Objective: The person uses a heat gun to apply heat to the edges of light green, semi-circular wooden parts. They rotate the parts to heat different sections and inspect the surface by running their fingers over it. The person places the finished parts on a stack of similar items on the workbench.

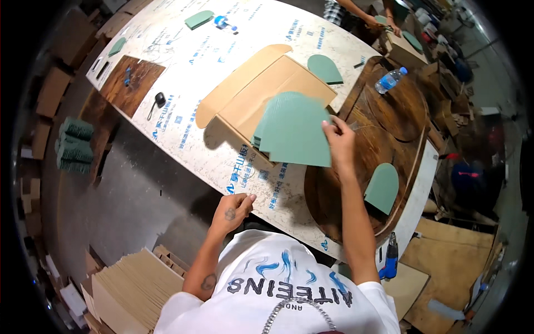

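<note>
Overhead: right hand (pixel 340 140) has its grip clamped on the edge of a stack of green arch-shaped sheets (pixel 293 129), matte, flat-bottomed, round-topped, held fanned above a flat brown cardboard blank (pixel 245 92) on the desk (pixel 183 119). Left hand (pixel 232 210) rests at the desk's near edge, fingers loosely curled, holding nothing.

Sage-green arched panels (pixel 293 129) over a tan, unprinted cardboard sheet (pixel 261 89); beneath the sheet, a white speckled board (pixel 183 122) with blue print; right of the sheet, a dark brown wood-grain tabletop (pixel 384 117) bearing a clear, blue-capped bottle (pixel 390 80)
</note>
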Demonstrator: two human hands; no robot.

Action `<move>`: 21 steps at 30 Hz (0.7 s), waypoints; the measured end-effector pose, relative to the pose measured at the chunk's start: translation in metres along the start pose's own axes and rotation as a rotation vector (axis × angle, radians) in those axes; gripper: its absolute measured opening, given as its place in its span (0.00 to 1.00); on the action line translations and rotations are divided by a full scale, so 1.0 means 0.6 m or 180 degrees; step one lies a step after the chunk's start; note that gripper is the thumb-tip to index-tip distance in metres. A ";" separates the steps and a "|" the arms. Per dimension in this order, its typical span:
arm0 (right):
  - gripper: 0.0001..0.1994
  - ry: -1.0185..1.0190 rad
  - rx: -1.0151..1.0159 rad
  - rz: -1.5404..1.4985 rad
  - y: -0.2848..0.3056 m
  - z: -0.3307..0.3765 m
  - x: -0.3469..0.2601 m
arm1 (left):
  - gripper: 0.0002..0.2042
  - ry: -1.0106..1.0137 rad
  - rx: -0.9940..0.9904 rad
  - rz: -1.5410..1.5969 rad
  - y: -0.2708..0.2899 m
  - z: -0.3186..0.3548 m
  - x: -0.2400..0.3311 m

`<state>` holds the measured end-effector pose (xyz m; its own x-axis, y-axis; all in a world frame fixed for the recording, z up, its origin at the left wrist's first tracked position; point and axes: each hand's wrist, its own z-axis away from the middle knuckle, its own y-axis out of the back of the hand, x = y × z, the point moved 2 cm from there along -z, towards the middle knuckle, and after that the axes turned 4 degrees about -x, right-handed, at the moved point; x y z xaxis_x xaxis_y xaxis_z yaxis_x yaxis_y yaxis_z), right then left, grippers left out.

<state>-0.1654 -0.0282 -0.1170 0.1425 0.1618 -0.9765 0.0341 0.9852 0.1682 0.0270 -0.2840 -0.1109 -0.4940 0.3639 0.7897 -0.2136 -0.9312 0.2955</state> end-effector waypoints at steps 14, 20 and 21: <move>0.17 0.0717 0.0521 0.2095 0.190 0.094 0.157 | 0.15 -0.1294 0.0621 -0.0632 -0.034 -0.007 -0.041; 0.18 0.0832 -0.0203 0.1719 0.131 0.065 0.140 | 0.15 -0.0871 0.0696 0.0034 -0.184 0.068 -0.070; 0.19 0.0808 -0.0294 0.1674 0.123 0.065 0.145 | 0.15 -0.0780 0.0707 -0.0091 -0.199 0.078 -0.079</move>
<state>-0.1117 0.0565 -0.1843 -0.1247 0.6274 -0.7687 -0.0648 0.7679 0.6373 0.1153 -0.1913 -0.1586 -0.2673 0.3989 0.8772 -0.0220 -0.9126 0.4083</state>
